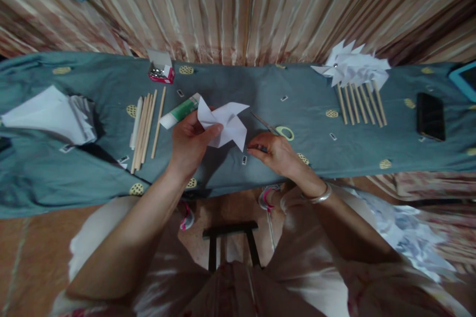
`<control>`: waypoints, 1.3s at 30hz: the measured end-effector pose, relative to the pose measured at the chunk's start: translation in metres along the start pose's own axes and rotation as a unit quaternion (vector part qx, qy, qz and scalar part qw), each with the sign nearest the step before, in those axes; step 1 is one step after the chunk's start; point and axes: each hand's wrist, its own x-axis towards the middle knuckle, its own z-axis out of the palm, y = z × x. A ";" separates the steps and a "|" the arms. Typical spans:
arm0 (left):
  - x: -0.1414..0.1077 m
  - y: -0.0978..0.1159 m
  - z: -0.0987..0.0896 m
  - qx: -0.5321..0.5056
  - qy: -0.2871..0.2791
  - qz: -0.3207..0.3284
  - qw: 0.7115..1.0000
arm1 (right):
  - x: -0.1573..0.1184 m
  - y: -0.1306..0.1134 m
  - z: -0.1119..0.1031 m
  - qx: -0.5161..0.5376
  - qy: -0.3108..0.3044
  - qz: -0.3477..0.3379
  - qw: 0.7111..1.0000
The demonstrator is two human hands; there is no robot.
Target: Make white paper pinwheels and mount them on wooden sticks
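A white paper pinwheel (pixel 234 124) is in my left hand (pixel 189 146), whose thumb presses near its middle while the other fingers are behind it. Just right of the pinwheel's lower blade, my right hand (pixel 275 152) is pinched, its thumb and fingertips together. Whatever sits in that pinch is too small to make out. Scissors (pixel 285 132) with pale green handles lie beyond my right hand. A green and white tube (pixel 180 111) rests partly behind the pinwheel.
Several wooden sticks (pixel 146 131) lie left of my hands, below a small red and white box (pixel 161 73) of metal pieces. Folded white paper (pixel 48 116) is piled far left. Pinwheels on sticks (pixel 359 69), a black phone (pixel 430 116) and a blue-edged device (pixel 464 80) are right.
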 end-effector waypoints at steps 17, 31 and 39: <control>-0.003 0.000 0.003 -0.005 -0.009 0.004 1.000 | -0.001 -0.003 -0.013 -0.045 0.005 -0.010 0.999; -0.009 0.004 0.010 -0.022 -0.029 0.031 0.999 | 0.015 -0.050 -0.014 0.079 0.225 -0.093 0.967; -0.011 0.007 0.008 -0.043 -0.037 0.018 0.998 | 0.023 -0.048 -0.003 0.063 0.241 -0.133 0.959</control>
